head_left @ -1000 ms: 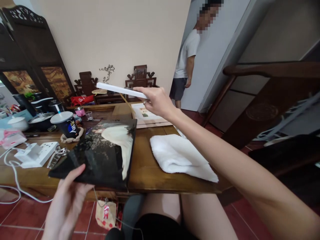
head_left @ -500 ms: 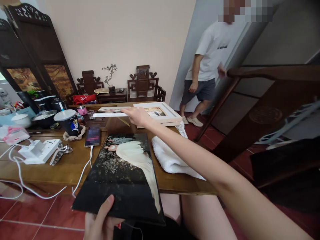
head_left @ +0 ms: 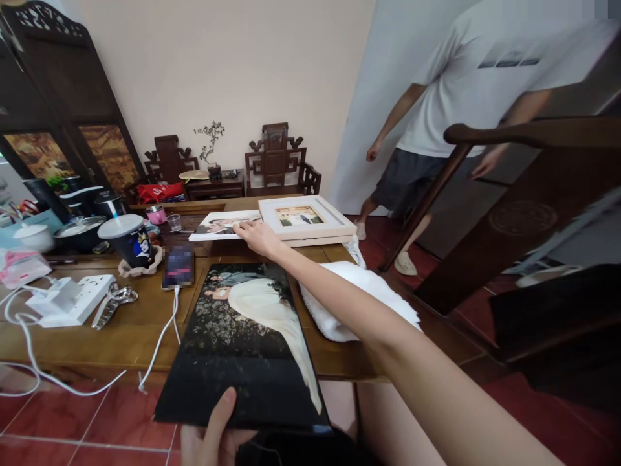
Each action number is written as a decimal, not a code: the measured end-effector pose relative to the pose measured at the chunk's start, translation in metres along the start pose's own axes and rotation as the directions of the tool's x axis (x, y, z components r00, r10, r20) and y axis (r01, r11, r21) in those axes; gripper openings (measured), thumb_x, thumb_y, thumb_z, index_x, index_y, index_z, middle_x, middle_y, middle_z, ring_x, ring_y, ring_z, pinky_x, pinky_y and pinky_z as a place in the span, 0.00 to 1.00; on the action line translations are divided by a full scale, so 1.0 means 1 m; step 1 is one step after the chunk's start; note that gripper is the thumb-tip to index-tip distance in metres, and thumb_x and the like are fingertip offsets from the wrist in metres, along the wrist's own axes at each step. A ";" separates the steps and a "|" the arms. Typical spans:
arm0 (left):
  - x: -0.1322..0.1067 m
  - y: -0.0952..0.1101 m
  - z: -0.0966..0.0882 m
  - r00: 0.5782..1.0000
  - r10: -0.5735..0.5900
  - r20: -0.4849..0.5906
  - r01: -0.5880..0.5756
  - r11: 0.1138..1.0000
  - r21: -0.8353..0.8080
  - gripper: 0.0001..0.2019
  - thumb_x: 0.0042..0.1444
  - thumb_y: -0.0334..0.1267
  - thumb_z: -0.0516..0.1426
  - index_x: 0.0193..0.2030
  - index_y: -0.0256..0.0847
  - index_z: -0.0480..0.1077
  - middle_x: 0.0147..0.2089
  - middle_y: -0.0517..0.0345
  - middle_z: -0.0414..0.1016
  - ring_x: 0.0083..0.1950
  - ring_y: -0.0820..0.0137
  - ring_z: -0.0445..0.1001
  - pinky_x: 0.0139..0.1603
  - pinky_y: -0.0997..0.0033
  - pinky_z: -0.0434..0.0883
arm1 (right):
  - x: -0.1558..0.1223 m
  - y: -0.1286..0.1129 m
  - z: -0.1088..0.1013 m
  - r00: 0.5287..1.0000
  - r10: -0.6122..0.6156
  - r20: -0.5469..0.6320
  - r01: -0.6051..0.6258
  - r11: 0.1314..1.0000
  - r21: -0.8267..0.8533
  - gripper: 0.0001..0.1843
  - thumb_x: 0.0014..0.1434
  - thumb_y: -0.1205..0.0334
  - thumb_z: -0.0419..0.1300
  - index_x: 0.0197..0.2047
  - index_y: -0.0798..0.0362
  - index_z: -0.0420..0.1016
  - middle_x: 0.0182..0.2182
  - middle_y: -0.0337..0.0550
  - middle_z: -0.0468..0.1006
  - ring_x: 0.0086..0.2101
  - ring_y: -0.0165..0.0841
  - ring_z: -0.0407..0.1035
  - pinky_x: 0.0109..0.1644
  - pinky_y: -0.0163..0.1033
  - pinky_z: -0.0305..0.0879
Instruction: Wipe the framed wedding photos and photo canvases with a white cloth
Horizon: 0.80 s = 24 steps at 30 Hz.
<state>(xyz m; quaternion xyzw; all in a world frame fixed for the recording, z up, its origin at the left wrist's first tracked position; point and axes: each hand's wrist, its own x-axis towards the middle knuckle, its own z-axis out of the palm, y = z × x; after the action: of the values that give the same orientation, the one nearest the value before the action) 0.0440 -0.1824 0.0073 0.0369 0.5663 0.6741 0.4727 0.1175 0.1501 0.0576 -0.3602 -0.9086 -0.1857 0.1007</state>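
My left hand (head_left: 213, 430) grips the near edge of a dark, glossy photo panel (head_left: 242, 349), thumb on top and fingers beneath. Printed on it is a couple, with a long white gown trailing down. It tilts over the table's near edge. My right hand (head_left: 259, 238) reaches to the far side of the table and has its fingers over the right part of a white-edged photo panel (head_left: 213, 225). Its thumb is hidden. That panel lies low beside a white picture frame (head_left: 334, 226) with a small photo in its middle.
A white towel (head_left: 339, 304) lies under my right forearm. On the left are a phone (head_left: 178, 266) on a cable, a lidded cup (head_left: 130, 243), a power strip (head_left: 80, 301) and a hair clip (head_left: 114, 304). A person (head_left: 460, 97) stands beyond a wooden chair (head_left: 514, 194) at right.
The white-edged panel has come down flatter beside the frame, under my right hand. My left hand's panel has shifted slightly right. The person has come closer.
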 end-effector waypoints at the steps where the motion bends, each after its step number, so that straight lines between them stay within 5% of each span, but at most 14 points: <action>1: 0.001 -0.002 -0.002 1.000 0.009 -0.001 -0.009 1.000 0.000 0.27 0.52 0.22 0.62 0.58 0.41 0.67 0.49 0.49 0.80 0.44 0.60 0.82 0.41 0.69 0.81 | 0.002 -0.002 0.002 1.000 0.001 0.011 -0.001 1.000 -0.001 0.29 0.61 0.77 0.44 0.65 0.59 0.58 0.57 0.63 0.70 0.54 0.48 0.67 0.49 0.48 0.66; 12: 0.002 0.001 0.001 0.999 -0.030 -0.012 0.030 1.000 0.000 0.26 0.55 0.23 0.60 0.59 0.42 0.66 0.46 0.51 0.81 0.40 0.60 0.83 0.39 0.66 0.81 | 0.005 -0.016 0.010 0.989 0.041 0.140 -0.040 0.999 -0.012 0.26 0.63 0.76 0.46 0.64 0.62 0.59 0.56 0.67 0.71 0.56 0.47 0.67 0.53 0.48 0.66; 20: -0.005 0.005 0.006 1.000 -0.027 0.005 0.027 0.999 0.021 0.28 0.55 0.24 0.60 0.62 0.43 0.63 0.44 0.52 0.82 0.38 0.61 0.83 0.38 0.68 0.81 | 0.036 -0.006 -0.014 0.925 -0.074 0.373 0.057 0.997 0.058 0.32 0.51 0.66 0.69 0.58 0.61 0.68 0.54 0.59 0.75 0.51 0.44 0.72 0.50 0.40 0.69; 24: -0.005 0.005 0.006 1.000 -0.009 -0.012 0.010 1.000 0.029 0.26 0.55 0.24 0.60 0.60 0.44 0.65 0.44 0.54 0.82 0.39 0.63 0.83 0.40 0.69 0.80 | 0.038 -0.001 -0.015 0.911 -0.077 0.406 0.050 0.996 0.076 0.36 0.49 0.66 0.71 0.60 0.61 0.67 0.55 0.59 0.73 0.53 0.43 0.71 0.52 0.38 0.68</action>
<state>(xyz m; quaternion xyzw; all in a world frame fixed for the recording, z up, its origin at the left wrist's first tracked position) 0.0473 -0.1808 0.0157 0.0369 0.5791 0.6638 0.4718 0.0904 0.1665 0.0826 -0.3578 -0.9264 -0.0802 -0.0859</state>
